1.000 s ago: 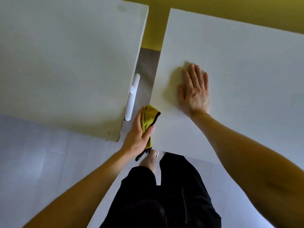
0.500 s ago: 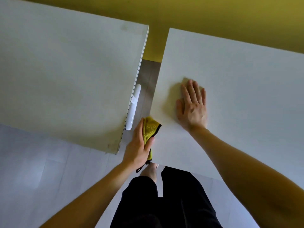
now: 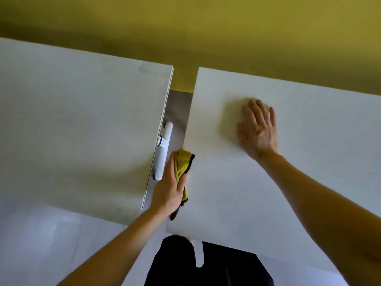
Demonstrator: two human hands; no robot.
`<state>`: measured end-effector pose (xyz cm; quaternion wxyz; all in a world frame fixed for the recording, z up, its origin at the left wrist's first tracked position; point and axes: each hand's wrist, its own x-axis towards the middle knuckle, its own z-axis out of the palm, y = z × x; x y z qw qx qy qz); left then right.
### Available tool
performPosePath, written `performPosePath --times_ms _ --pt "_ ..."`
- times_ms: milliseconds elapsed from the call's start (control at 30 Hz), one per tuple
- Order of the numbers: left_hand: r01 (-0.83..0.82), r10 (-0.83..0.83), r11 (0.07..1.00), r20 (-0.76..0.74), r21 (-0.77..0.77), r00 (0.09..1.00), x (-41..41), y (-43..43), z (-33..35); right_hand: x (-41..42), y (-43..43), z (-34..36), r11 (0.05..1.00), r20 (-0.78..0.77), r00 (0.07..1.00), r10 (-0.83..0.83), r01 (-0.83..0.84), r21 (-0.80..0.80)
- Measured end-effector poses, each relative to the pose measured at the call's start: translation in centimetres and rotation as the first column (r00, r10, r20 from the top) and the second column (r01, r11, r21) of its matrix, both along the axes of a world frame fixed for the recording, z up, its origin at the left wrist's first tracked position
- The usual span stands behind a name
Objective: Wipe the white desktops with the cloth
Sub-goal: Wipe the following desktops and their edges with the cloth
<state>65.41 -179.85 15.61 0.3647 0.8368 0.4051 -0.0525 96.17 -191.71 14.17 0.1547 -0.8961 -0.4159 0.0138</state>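
Two white desktops stand side by side with a narrow gap between them: the left desktop [image 3: 78,129] and the right desktop [image 3: 309,182]. My left hand [image 3: 169,188] holds a folded yellow cloth [image 3: 182,164] with a dark edge against the left side edge of the right desktop, thumb over the cloth. My right hand [image 3: 257,129] lies flat, palm down and fingers straight, on the right desktop's top, further back and to the right of the cloth.
A white bar-shaped desk fitting [image 3: 164,149] sticks out from under the left desktop into the gap, right beside my left hand. A yellow wall [image 3: 206,27] runs behind both desks. My dark-trousered legs [image 3: 206,265] stand at the right desktop's near edge, on a pale floor [image 3: 41,244].
My right hand has slid to the right and further back across the right desktop. My left hand with the cloth stays at the desktop's side edge. The view has tilted upward.
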Motion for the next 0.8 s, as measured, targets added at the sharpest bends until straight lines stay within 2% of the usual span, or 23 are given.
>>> performPosePath --times_ms 100,167,267,333,400,433,467,500,567,633,700,733,800 --pt "0.03 -0.031 0.999 0.038 0.027 0.999 5.7 3.8 -0.5 0.2 -0.4 -1.1 0.999 -0.024 0.999 -0.024 0.025 0.036" --pt "0.014 -0.022 0.984 0.042 0.178 0.999 13.1 7.2 -1.0 0.3 -0.4 -1.1 0.998 -0.033 0.999 -0.024 0.025 0.059" --pt "0.088 -0.092 0.889 -0.013 0.45 0.996 21.3 10.5 0.2 0.7 -0.6 -0.9 0.995 -0.088 0.996 -0.006 0.015 0.1" --pt "0.24 -0.277 0.821 -0.006 0.518 0.961 22.0 11.5 0.2 1.2 0.2 0.4 0.966 -0.175 0.98 -0.096 0.134 0.223" --pt "0.397 -0.488 0.741 0.029 0.541 0.872 20.2 11.8 -0.2 1.9 1.5 3.0 0.873 -0.231 0.937 -0.26 0.331 0.357" --pt "0.48 -0.583 0.692 0.025 0.538 0.812 18.8 11.5 0.1 2.0 2.3 4.3 0.844 -0.206 0.933 -0.295 0.355 0.402" --pt "0.546 -0.654 0.65 0.022 0.528 0.756 17.6 11.0 0.7 2.0 3.3 5.2 0.847 -0.154 0.956 -0.25 0.293 0.444" --pt "0.563 -0.677 0.647 0.047 0.514 0.735 16.3 10.4 1.3 1.9 4.6 5.7 0.872 -0.1 0.986 -0.131 0.163 0.461" --pt "0.414 -0.551 0.767 0.174 0.489 0.816 13.4 9.4 2.1 1.1 7.5 5.1 0.915 -0.05 0.973 0.224 -0.192 0.356" --pt "0.191 -0.318 0.87 0.221 0.454 0.922 10.4 8.9 2.2 -0.1 9.6 3.2 0.855 -0.012 0.858 0.514 -0.511 0.091" --pt "0.133 -0.24 0.879 0.184 0.457 0.953 8.3 9.2 1.9 -0.3 10.1 1.4 0.785 0.041 0.785 0.618 -0.614 -0.084" --pt "0.153 -0.259 0.865 0.164 0.478 0.952 8.0 9.4 1.6 0.1 9.8 1.0 0.788 0.055 0.787 0.614 -0.608 -0.097" --pt "0.214 -0.323 0.815 0.116 0.539 0.939 8.8 9.5 1.4 1.2 8.1 1.2 0.856 0.061 0.854 0.516 -0.513 -0.065"
